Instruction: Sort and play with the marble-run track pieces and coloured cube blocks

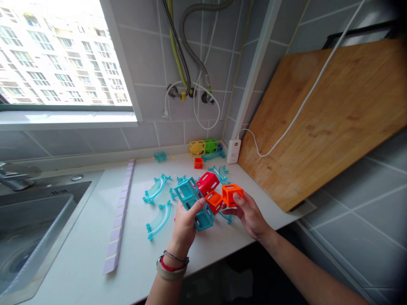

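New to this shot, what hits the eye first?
The vivid blocks mid-frame: the left hand holds a teal, red and orange cluster, the right hand an orange cube beside it. Then the big wooden board at right, and the glaring window at upper left, above the sink.

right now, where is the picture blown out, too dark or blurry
Head view: the pale apartment building outside washes toward white at the top; head view: below the front edge of the white countertop it sinks near black, and the upper right corner darkens too; head view: the open-sided orange plastic cube in the right hand looks fairly sharp.
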The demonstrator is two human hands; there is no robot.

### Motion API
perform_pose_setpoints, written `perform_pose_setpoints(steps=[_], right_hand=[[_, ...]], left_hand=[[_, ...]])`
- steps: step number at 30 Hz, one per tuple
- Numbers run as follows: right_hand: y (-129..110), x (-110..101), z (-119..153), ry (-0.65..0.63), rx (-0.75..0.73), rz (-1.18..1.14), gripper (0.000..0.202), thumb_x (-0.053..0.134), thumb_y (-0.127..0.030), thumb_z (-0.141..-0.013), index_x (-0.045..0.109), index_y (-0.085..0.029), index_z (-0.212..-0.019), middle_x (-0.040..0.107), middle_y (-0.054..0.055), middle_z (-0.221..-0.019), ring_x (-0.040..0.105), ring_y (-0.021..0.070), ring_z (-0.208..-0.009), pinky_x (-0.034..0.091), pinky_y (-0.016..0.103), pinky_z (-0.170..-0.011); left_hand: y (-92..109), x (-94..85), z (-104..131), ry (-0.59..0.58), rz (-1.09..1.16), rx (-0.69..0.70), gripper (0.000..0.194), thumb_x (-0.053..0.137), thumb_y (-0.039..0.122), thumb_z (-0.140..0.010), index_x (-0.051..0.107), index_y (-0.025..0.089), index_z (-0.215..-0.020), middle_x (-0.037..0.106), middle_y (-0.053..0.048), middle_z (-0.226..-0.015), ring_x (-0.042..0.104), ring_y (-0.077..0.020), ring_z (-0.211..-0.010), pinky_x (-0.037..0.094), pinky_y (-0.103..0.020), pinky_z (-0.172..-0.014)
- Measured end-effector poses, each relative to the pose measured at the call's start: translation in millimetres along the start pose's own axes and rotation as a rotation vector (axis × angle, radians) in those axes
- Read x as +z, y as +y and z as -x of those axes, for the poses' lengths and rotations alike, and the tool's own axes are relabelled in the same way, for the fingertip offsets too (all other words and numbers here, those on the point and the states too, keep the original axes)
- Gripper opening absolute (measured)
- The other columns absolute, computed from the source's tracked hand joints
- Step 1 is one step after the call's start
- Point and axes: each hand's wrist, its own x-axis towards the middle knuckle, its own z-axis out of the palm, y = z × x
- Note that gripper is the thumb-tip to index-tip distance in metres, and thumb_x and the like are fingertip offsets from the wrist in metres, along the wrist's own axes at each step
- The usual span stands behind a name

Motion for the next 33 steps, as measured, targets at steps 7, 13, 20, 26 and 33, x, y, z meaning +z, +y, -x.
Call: perform_pose_setpoints(steps=[7,13,20,26,33], right_hand=[[11.6,-1.5,-13.2,0.019,0.153,-0.255,0.044,0.065,-0.060,-0.089,0.070,-0.020,-0.105,0.071,0.003,-0.083,0.063,0.0179,-0.067,0.054,0.030,-0.059],[4.5,3.5,-13.7,-0.034,0.141,-0.246,0.050,0.055,-0.068,-0.090,0.068,-0.022,-0.106,0.074,0.007,-0.094,0.070,0.0253,-0.081,0.059,0.043,-0.073],[1.7,-23.8,-30.3,0.068,0.081,-0.055,0.050,0.061,-0.066,-0.088,0.071,-0.020,-0.105,0.076,0.010,-0.101,0.072,0.0258,-0.086,0.059,0.039,-0.070],[10.3,-91.7,-91.9,0.330,-0.251,0.930,0.052,0.067,-0.056,-0.085,0.067,-0.015,-0.117,0.073,0.012,-0.110,0.067,0.0265,-0.098,0.053,0.042,-0.089],[13.1,-98.1,-98.7,0.329,-0.235,1.253,0.065,0.085,-0.039,-0.067,0.067,-0.016,-0.126,0.062,0.022,-0.130,0.054,0.0446,-0.124,0.038,0.060,-0.107]], left_hand=[[-5.3,-3.2,-2.4,-0.018,0.121,0.012,0.066,0.083,0.035,-0.077,0.060,0.020,-0.137,0.075,-0.011,-0.119,0.074,-0.0310,-0.103,0.061,-0.041,-0.089],[-3.3,-6.5,-1.1,0.047,0.224,0.061,0.063,0.079,0.036,-0.081,0.058,0.025,-0.140,0.074,-0.007,-0.123,0.074,-0.0277,-0.105,0.059,-0.040,-0.094],[16.6,-15.8,1.9,0.099,0.257,0.146,0.054,0.077,0.041,-0.081,0.065,0.027,-0.132,0.077,-0.006,-0.118,0.073,-0.0300,-0.109,0.060,-0.039,-0.092],[50.2,-35.0,7.0,0.151,0.302,0.335,0.040,0.074,0.037,-0.083,0.069,0.027,-0.122,0.078,-0.004,-0.113,0.074,-0.0258,-0.102,0.062,-0.035,-0.085],[73.4,-51.5,6.9,0.192,0.339,0.422,0.030,0.070,0.035,-0.086,0.070,0.026,-0.115,0.076,-0.003,-0.117,0.072,-0.0239,-0.107,0.061,-0.034,-0.086]])
